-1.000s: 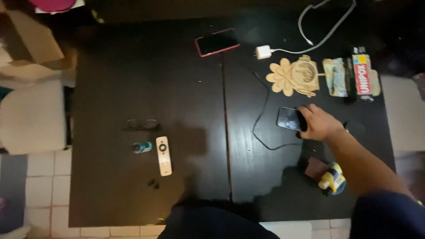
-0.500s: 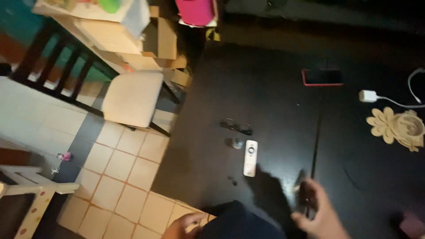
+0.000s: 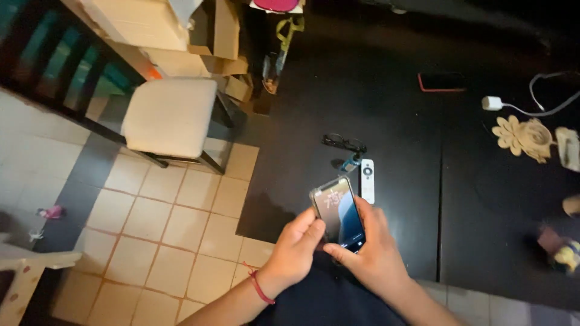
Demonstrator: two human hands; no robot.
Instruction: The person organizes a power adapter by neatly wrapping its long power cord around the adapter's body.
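Done: dark slim smartphone with lit screen lifted clear of the black bench, held in both hands just off its near-left corner, above the lap.
Left: by the look of it, only handling of the screen; no tap visible.
Left hand: grip closed round the phone's left edge, thumb laid on the lower screen; red cord at the wrist.
Right hand: grip wrapped round the right edge and lower end, fingers behind the case.
Near bench edge: white slim remote control just beyond the phone, small blue object and black-rimmed glasses beside it.
Far side: second phone with red rim, well apart.
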